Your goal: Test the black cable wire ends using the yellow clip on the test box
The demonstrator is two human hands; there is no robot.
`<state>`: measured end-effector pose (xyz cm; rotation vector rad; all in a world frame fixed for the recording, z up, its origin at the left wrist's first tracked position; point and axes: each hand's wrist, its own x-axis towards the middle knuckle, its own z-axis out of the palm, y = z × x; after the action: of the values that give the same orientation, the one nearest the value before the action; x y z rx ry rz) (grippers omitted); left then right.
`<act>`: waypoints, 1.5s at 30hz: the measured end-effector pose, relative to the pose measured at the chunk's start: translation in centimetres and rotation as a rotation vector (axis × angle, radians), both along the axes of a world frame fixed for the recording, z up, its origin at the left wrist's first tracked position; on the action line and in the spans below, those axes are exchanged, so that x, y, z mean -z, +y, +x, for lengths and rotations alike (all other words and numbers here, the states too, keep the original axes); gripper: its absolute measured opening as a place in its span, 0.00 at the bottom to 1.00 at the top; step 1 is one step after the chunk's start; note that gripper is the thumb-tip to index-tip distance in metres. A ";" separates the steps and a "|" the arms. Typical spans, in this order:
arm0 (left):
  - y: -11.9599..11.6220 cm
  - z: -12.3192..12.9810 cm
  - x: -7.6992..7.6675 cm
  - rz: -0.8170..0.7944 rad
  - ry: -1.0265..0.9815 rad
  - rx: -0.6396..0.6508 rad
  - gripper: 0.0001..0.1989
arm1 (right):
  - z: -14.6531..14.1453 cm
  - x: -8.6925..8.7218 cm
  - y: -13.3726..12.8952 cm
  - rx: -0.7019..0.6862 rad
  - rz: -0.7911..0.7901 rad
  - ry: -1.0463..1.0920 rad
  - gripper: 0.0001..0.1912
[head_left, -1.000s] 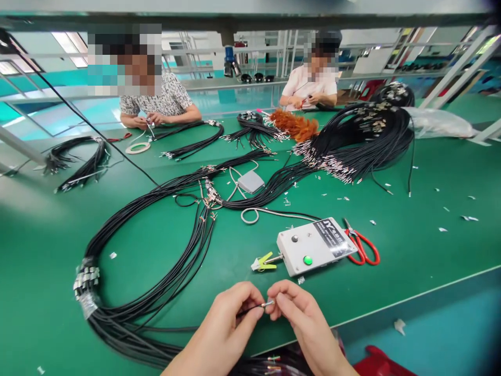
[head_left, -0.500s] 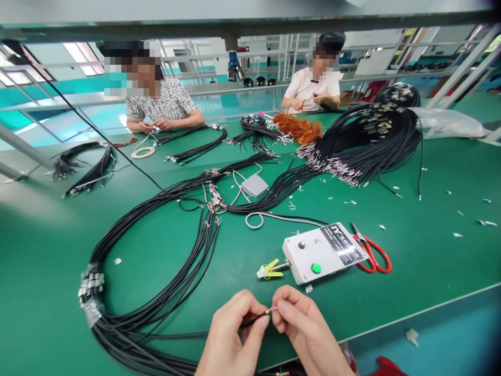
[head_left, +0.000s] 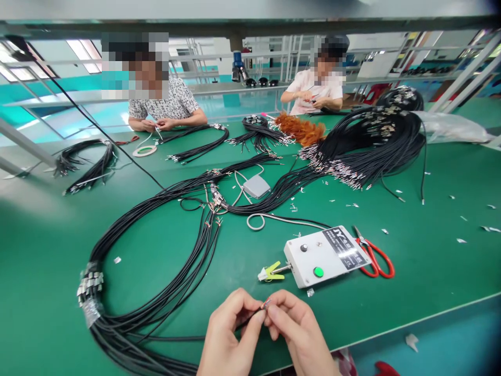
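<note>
Near the table's front edge, my left hand is closed in a pinch on a black cable, close to its stripped end. My right hand meets it there, thumb and forefinger pinching the thin coloured wires at the cable's tip. The fingertips of both hands nearly touch and partly hide the wires. From my left hand the cable runs left towards a large looped cable bundle, wrapped with clear film at its left side. Just beyond my hands lies a white control box with a green button and a yellow-green clip on its shaft.
Red-handled scissors lie against the box's right side. A grey pedal-like block sits among cords. A big heap of black cables fills the back right, beside orange-brown ties. Two people work across the green table.
My right hand has shifted slightly left and closer to my left hand, its fingers now nearer the cable end. The whole view has moved a little.
</note>
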<state>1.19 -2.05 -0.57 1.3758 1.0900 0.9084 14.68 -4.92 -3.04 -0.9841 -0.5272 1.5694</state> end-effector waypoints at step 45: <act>3.0 0.8 2.4 0.010 0.076 -0.053 0.10 | 5.6 -1.6 6.1 -0.210 0.864 -2.116 0.07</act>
<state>2.03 0.94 -2.97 1.4048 1.1854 0.9072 20.30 1.14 -1.43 -1.5069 -2.4270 -0.3117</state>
